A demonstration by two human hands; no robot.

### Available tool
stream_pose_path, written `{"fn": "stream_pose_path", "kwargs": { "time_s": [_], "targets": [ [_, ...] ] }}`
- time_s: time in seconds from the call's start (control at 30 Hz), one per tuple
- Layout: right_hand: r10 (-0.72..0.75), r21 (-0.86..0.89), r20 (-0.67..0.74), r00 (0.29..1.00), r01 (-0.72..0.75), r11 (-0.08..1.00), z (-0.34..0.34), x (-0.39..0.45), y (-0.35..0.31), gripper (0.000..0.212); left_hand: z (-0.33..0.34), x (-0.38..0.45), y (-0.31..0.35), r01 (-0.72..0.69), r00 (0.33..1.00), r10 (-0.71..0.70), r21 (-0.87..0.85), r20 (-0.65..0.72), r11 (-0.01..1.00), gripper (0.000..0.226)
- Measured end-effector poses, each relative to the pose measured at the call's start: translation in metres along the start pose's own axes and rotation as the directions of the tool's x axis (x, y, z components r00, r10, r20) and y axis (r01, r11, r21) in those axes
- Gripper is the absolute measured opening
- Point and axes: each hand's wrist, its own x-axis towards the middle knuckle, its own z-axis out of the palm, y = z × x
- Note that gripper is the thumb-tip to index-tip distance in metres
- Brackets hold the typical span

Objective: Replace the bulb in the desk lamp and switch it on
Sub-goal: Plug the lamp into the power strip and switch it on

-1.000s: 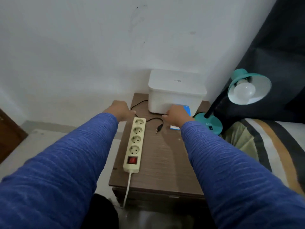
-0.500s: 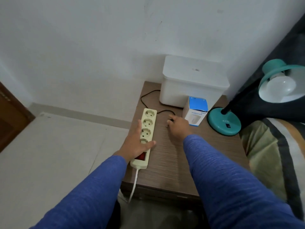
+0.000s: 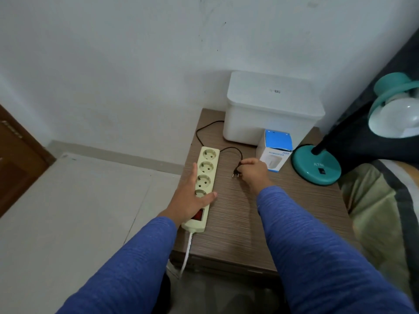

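A teal desk lamp stands at the table's right edge, its round base [image 3: 316,165] on the wood and its shade [image 3: 394,96] turned toward me with a white bulb [image 3: 399,117] in it. The lamp's black plug [image 3: 235,172] is pinched in my right hand [image 3: 252,172], prongs pointing down-left, lifted just off the table. A cream power strip [image 3: 207,168] with a red rocker switch [image 3: 198,215] lies along the left side. My left hand [image 3: 192,196] presses flat on the strip, thumb across its nearest socket.
A white lidded plastic box [image 3: 272,109] stands against the wall at the back of the brown bedside table [image 3: 238,223]. A small blue and white carton [image 3: 275,150] stands before it. Striped bedding [image 3: 385,211] borders the right; a wooden door [image 3: 18,155] is far left.
My left hand slid back from the strip's far end onto its near half. My right hand left the carton, took the plug and lifted it. The view shifted left.
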Motion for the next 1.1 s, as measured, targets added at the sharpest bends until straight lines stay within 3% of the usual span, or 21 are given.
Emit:
{"fn": "stream_pose_path", "kwargs": {
  "time_s": [0.13,0.27,0.37,0.53,0.63,0.77,0.97,1.1],
  "targets": [
    [0.099,0.261,0.158,0.982,-0.138,0.955,0.0,-0.009,-0.005,0.04,0.0,0.0,0.0,0.002,1.0,-0.002,0.007,-0.001,1.0,0.103],
    [-0.024,0.433,0.274,0.961,-0.101,0.896,-0.005,-0.017,-0.01,0.055,0.0,0.0,0.0,0.001,1.0,-0.001,0.01,-0.001,1.0,0.103],
    [-0.157,0.46,0.32,0.934,-0.008,0.888,-0.009,-0.021,-0.017,0.054,0.001,0.0,0.0,0.0,1.0,0.0,0.002,-0.006,1.0,0.103],
    [-0.289,0.403,0.257,0.922,0.169,0.899,-0.005,-0.029,-0.026,0.037,0.002,0.001,-0.001,-0.003,1.0,0.003,-0.011,-0.015,1.0,0.103],
    [-0.374,0.299,0.208,0.904,0.305,0.904,0.004,-0.028,-0.026,0.037,0.002,0.001,-0.001,-0.005,1.0,0.004,-0.014,-0.016,1.0,0.102],
    [-0.536,0.101,0.179,0.825,0.527,0.844,0.017,-0.03,-0.022,0.049,0.001,0.0,0.0,-0.021,1.0,0.021,-0.005,-0.015,1.0,0.101],
    [-0.623,-0.126,0.203,0.755,0.652,0.748,0.029,-0.027,-0.02,0.015,0.002,0.002,-0.001,-0.015,1.0,0.014,-0.003,-0.019,1.0,0.102],
    [-0.645,-0.202,0.251,0.722,0.691,0.694,0.034,-0.025,-0.019,0.012,0.001,0.003,0.0,-0.016,1.0,0.015,-0.004,-0.017,1.0,0.102]
  ]
}}
